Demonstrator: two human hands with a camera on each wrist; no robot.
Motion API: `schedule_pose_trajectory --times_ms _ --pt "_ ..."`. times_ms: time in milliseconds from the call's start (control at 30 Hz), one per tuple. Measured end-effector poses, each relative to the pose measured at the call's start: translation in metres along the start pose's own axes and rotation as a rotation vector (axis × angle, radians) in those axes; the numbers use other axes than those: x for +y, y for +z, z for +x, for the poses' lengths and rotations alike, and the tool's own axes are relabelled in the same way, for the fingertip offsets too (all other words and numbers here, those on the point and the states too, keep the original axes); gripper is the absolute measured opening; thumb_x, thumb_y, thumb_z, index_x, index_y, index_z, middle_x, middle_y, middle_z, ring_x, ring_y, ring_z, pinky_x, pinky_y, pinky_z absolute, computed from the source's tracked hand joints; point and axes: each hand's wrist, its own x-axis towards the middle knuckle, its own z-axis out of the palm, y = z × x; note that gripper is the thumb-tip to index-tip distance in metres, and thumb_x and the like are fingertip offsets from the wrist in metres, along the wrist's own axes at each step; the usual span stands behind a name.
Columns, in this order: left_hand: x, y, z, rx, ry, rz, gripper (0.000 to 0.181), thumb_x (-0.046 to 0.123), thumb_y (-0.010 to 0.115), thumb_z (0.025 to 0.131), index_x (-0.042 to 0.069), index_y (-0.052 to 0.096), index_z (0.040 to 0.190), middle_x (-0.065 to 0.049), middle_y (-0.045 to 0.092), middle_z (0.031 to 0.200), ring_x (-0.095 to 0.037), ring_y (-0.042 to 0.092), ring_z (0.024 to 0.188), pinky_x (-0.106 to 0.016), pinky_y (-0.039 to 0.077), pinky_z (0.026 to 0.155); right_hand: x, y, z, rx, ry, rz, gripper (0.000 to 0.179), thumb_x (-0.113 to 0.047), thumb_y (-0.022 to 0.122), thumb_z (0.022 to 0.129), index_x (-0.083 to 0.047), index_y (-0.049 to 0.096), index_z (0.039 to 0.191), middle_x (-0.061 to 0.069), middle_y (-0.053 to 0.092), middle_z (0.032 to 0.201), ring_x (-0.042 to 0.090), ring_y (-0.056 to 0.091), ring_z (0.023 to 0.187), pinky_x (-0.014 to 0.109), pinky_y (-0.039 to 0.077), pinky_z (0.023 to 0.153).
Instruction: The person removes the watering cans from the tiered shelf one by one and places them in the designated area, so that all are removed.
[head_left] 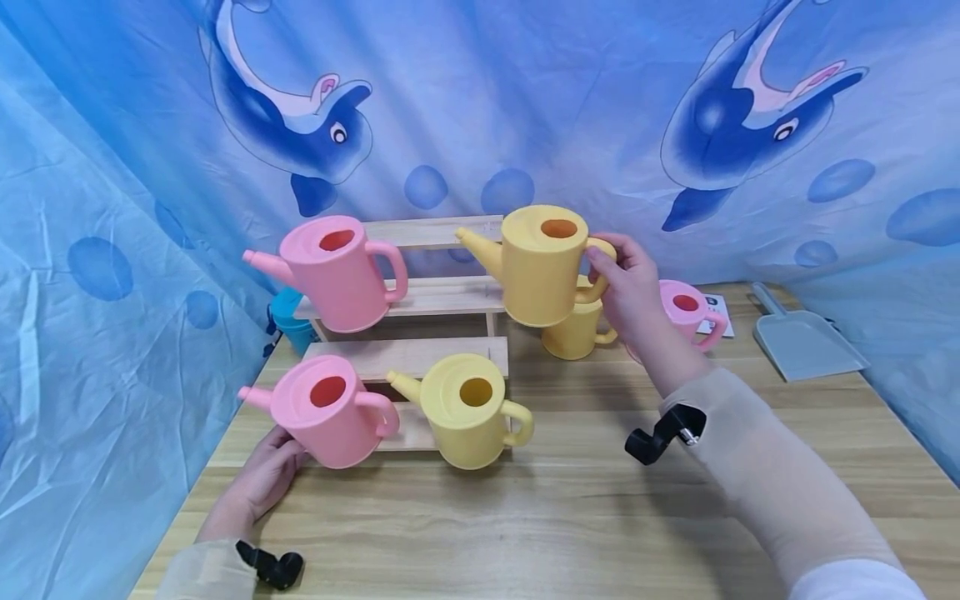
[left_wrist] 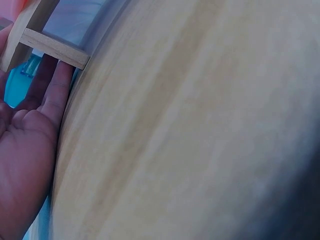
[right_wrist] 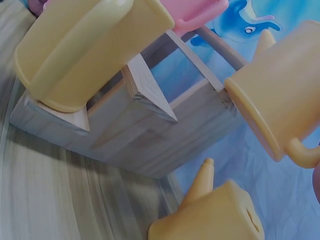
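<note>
My right hand grips the handle of a yellow watering can, held upright at the right end of the stepped wooden shelf. In the right wrist view this can overlaps the shelf's upper end; I cannot tell whether they touch. My left hand holds the shelf's lower left end, with fingers behind a wooden bar in the left wrist view. A pink watering can and a lighter yellow one stand on the lowest part. Another pink can stands higher, on the left.
Behind the raised can, another yellow watering can stands on the table. A pink can is partly hidden by my right forearm. A grey dustpan lies far right, and a teal container stands behind the shelf's left side.
</note>
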Motion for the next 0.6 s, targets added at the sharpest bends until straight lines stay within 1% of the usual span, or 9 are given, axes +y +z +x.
schedule_pose_trajectory --times_ms 133,267,433,500,600 --pt "0.0 0.0 0.0 0.002 -0.007 0.007 0.038 -0.001 0.044 0.096 0.024 0.054 0.122 0.011 0.052 0.119 -0.004 0.052 0.101 -0.02 0.044 0.085 -0.007 -0.012 -0.005 -0.01 0.048 -0.032 0.014 -0.008 0.066 0.086 -0.009 0.065 0.1 0.006 0.051 0.088 0.018 0.048 0.074 0.021 0.046 0.067" --pt "0.0 -0.001 -0.001 0.008 -0.011 0.012 0.037 0.0 0.044 0.096 0.024 0.054 0.122 0.011 0.052 0.119 -0.005 0.053 0.1 -0.019 0.045 0.085 -0.011 -0.024 -0.009 -0.024 0.051 -0.055 0.014 -0.009 0.066 0.087 -0.008 0.063 0.101 0.006 0.051 0.088 0.018 0.048 0.075 0.021 0.047 0.067" --pt "-0.001 -0.001 0.0 -0.008 0.023 -0.021 0.04 -0.004 0.042 0.095 0.023 0.055 0.121 0.01 0.055 0.116 -0.006 0.055 0.097 -0.021 0.046 0.083 -0.008 -0.038 -0.014 -0.042 0.028 0.042 0.011 -0.002 0.061 0.088 -0.006 0.065 0.098 0.006 0.054 0.085 0.016 0.051 0.07 0.019 0.048 0.063" --pt "-0.002 -0.001 0.0 -0.012 0.034 -0.035 0.041 -0.006 0.041 0.095 0.023 0.056 0.12 0.009 0.056 0.115 -0.007 0.056 0.095 -0.022 0.046 0.082 -0.006 -0.044 -0.017 -0.049 0.026 0.087 0.012 0.001 0.06 0.088 -0.006 0.065 0.097 0.006 0.056 0.083 0.016 0.052 0.068 0.019 0.048 0.059" --pt "-0.002 -0.001 0.0 -0.006 0.035 -0.036 0.041 -0.006 0.041 0.095 0.023 0.057 0.12 0.01 0.056 0.115 -0.007 0.056 0.096 -0.021 0.046 0.082 -0.003 -0.051 -0.021 -0.05 0.026 0.117 0.012 0.002 0.06 0.088 -0.005 0.066 0.096 0.007 0.057 0.08 0.016 0.055 0.065 0.02 0.049 0.056"
